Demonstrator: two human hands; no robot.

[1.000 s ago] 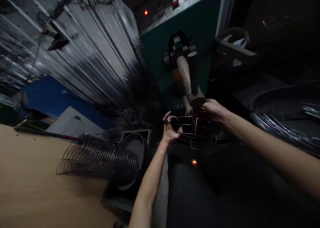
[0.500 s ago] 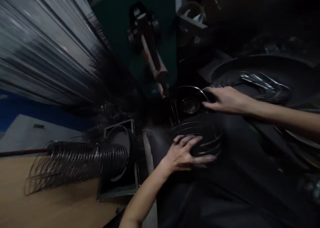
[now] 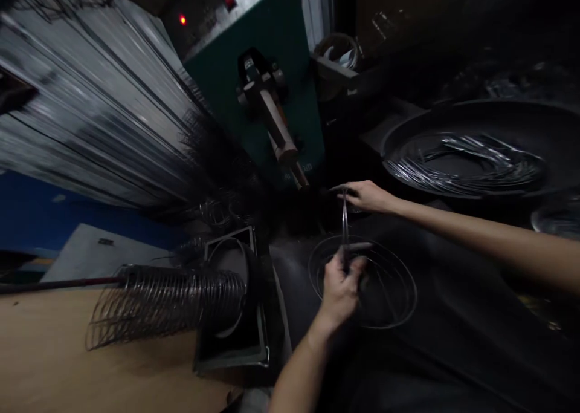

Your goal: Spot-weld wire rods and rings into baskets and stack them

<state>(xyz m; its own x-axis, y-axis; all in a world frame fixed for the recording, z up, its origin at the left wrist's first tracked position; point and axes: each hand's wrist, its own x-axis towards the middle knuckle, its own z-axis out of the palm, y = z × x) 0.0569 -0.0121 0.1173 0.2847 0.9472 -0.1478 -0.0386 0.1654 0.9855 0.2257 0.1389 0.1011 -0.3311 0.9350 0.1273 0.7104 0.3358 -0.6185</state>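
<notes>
Before me a wire piece (image 3: 345, 222) spans between my left hand (image 3: 342, 286) and right hand (image 3: 365, 196), near the wire frame (image 3: 386, 286), with the machine (image 3: 212, 77) ahead, a row of rings (image 3: 176, 298) on a rod (image 3: 58, 285) to my left, and wires (image 3: 471, 183) in a tray (image 3: 453, 118) to my right.

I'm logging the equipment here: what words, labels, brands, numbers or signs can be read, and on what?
No text can be read.
Green machine: pale lettering-like marks low on its front, too blurred to read.
Grey panel: a small dark mark, too small to tell if it is a label.
</notes>
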